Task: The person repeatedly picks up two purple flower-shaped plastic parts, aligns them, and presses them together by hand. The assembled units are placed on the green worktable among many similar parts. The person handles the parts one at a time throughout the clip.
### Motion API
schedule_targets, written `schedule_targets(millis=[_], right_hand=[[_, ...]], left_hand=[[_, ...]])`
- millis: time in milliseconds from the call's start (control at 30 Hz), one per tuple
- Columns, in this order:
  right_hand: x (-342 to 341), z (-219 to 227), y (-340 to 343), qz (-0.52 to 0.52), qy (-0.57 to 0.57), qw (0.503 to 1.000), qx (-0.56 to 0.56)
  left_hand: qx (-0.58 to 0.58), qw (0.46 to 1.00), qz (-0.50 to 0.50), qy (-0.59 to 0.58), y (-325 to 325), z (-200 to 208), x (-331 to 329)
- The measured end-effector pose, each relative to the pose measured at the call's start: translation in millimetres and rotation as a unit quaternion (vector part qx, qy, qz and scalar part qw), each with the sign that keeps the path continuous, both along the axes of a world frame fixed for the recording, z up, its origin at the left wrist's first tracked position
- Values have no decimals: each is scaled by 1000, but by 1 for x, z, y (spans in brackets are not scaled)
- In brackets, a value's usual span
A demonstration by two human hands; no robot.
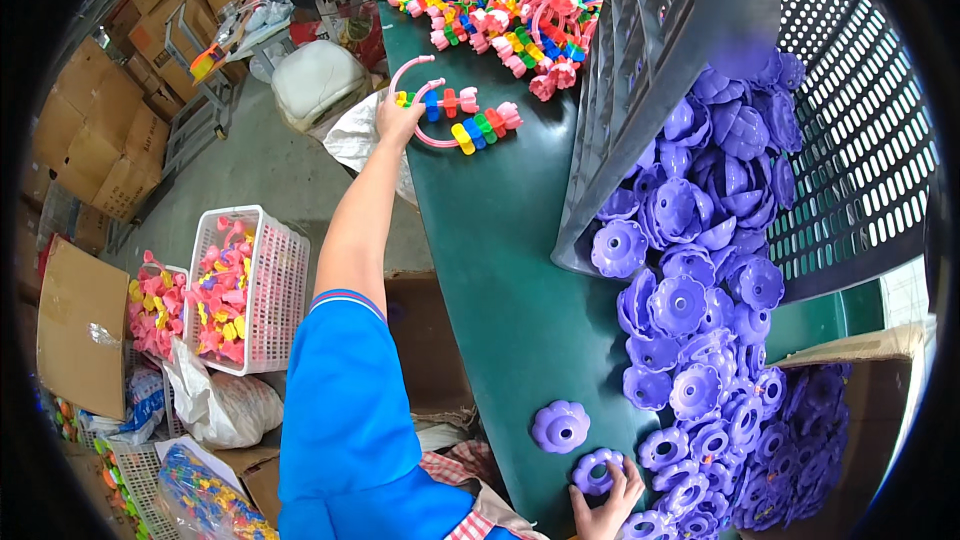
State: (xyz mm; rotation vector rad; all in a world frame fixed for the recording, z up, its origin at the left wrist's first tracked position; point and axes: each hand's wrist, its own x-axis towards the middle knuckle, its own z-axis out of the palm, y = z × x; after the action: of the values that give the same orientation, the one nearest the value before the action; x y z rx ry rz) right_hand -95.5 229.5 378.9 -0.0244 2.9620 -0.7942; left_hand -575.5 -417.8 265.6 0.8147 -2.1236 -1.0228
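My left hand (398, 118), arm stretched far forward, is closed around two pink curved plastic rods (432, 143) at the table's left edge. Coloured beads (478, 130) in yellow, blue, green and red are threaded on them, and pink flower-shaped ends (509, 116) point right. Down at the near edge, my right hand (612, 502) grips a purple flower-shaped plastic piece (592, 474) with a round centre hole, thumb on one side and fingers on the other. Just beyond it a second purple flower piece (560, 427) lies flat on the green table (500, 320).
A tipped dark crate (850, 130) spills many purple flower pieces (690, 305) along the table's right side. Pink beaded rods (520, 10) are heaped at the far end. On the left floor stand a white basket (290, 290) of pink parts and cardboard boxes (95, 140).
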Motion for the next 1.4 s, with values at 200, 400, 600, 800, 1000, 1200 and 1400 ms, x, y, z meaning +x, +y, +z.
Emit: schedule_targets(millis=[200,400,600,800,1000,1200,1400], right_hand=[[-1,-4,3,-6,1,1000,2],[2,-9,6,-15,-1,1000,-5],[-1,-6,5,-26,-25,999,-8],[-2,-10,1,-26,-1,999,-24],[-4,-4,-1,-33,-18,999,-30],[-13,-1,-3,-2,25,1000,-4],[-15,2,-3,7,52,999,15]], left_hand=[[-76,980,-95,159,10,56,7],[-204,915,-305,170,82,170,-37],[-377,891,-253,-16,145,186,-127],[-291,952,-42,88,154,105,-122],[-191,956,-89,206,156,28,-40],[-108,969,-177,135,177,19,101],[-143,944,-274,113,200,24,178]])
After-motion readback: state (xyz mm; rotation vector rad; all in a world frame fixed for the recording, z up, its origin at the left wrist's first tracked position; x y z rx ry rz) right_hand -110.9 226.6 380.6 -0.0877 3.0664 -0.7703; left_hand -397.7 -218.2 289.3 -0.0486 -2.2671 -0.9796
